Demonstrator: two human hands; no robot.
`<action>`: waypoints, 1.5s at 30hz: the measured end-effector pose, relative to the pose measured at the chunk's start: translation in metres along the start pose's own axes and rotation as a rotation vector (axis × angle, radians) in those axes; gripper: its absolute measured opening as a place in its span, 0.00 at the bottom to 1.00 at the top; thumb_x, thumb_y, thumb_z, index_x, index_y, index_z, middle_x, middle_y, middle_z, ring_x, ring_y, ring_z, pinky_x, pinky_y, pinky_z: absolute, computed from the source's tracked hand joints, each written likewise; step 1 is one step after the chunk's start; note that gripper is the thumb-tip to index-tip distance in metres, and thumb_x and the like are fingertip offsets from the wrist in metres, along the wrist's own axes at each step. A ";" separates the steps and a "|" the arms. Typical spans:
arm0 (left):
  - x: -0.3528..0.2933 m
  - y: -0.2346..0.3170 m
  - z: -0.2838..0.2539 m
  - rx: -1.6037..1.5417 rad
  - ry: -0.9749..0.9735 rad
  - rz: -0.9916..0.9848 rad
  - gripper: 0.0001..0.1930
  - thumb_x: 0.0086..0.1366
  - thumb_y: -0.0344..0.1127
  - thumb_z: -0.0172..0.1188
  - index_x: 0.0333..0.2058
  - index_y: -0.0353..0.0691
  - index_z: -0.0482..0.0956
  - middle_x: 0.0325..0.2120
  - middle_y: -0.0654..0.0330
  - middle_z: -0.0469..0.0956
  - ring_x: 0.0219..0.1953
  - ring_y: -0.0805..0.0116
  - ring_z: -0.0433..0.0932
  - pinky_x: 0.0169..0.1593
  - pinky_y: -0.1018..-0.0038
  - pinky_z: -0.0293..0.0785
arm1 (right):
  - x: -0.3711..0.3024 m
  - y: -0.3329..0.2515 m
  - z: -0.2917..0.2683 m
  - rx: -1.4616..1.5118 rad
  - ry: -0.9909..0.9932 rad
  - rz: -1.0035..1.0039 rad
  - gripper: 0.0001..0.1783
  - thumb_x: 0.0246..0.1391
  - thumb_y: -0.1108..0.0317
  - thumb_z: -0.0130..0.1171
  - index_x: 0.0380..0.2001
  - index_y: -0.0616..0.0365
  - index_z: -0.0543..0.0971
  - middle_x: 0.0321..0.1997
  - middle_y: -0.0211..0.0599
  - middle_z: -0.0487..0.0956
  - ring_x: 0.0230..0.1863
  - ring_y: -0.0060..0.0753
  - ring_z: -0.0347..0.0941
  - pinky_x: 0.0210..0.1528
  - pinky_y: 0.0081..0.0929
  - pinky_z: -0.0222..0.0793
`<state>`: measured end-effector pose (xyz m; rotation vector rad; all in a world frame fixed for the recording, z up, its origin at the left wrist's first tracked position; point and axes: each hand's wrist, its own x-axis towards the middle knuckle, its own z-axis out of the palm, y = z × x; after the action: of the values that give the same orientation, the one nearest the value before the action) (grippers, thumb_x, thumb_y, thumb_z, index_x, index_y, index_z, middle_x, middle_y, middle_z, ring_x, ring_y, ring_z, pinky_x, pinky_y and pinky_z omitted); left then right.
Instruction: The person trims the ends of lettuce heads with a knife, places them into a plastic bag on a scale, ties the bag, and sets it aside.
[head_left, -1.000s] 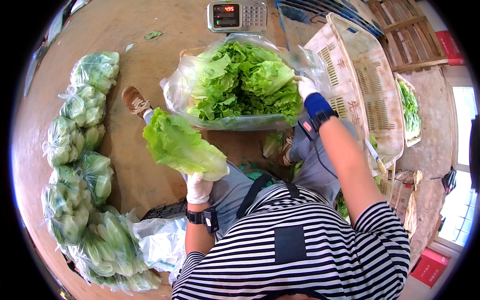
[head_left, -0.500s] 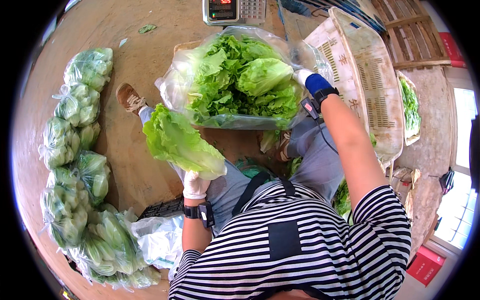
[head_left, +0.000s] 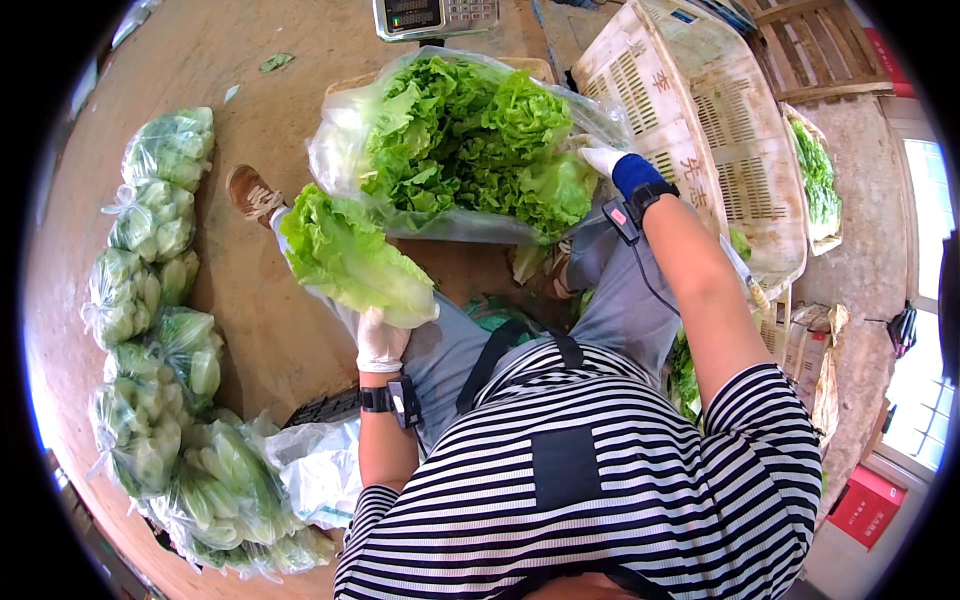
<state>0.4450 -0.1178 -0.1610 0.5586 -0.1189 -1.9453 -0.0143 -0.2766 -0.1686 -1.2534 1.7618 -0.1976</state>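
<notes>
My left hand (head_left: 381, 342), in a white glove, is closed round the base of a loose head of lettuce (head_left: 350, 262). Its frilly leaves point up and left, just outside a clear plastic bag (head_left: 335, 150). The bag lies open in front of me, packed with green lettuce (head_left: 440, 130). At the bag's right edge, my gloved right hand (head_left: 603, 160) is closed at the pale stem end of another lettuce head (head_left: 562, 190), which lies among the leaves; its fingertips are partly hidden.
Behind the bag stands a digital scale display (head_left: 435, 15). Plastic crates (head_left: 690, 130) rise on the right, with more lettuce (head_left: 815, 180) beyond. Several tied bags of greens (head_left: 150, 215) line the left floor. White plastic bags (head_left: 318, 475) lie beside my left forearm.
The lettuce at my right hand has turned down and toward me, lower into the bag. My left hand still holds its lettuce. The scale's red digits have gone dark, and the whole view has shifted slightly.
</notes>
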 end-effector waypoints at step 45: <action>0.007 -0.001 0.009 -0.061 -0.033 0.019 0.36 0.50 0.38 0.64 0.56 0.40 0.57 0.51 0.56 0.64 0.53 0.56 0.65 0.56 0.55 0.63 | -0.112 -0.053 -0.001 1.048 -0.297 0.119 0.22 0.57 0.50 0.43 0.52 0.44 0.66 0.44 0.27 0.75 0.40 0.25 0.75 0.27 0.22 0.76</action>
<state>0.4382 -0.1249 -0.1559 0.4835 -0.0851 -1.9338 0.0244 -0.2108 -0.0711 -0.3803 1.1674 -0.7143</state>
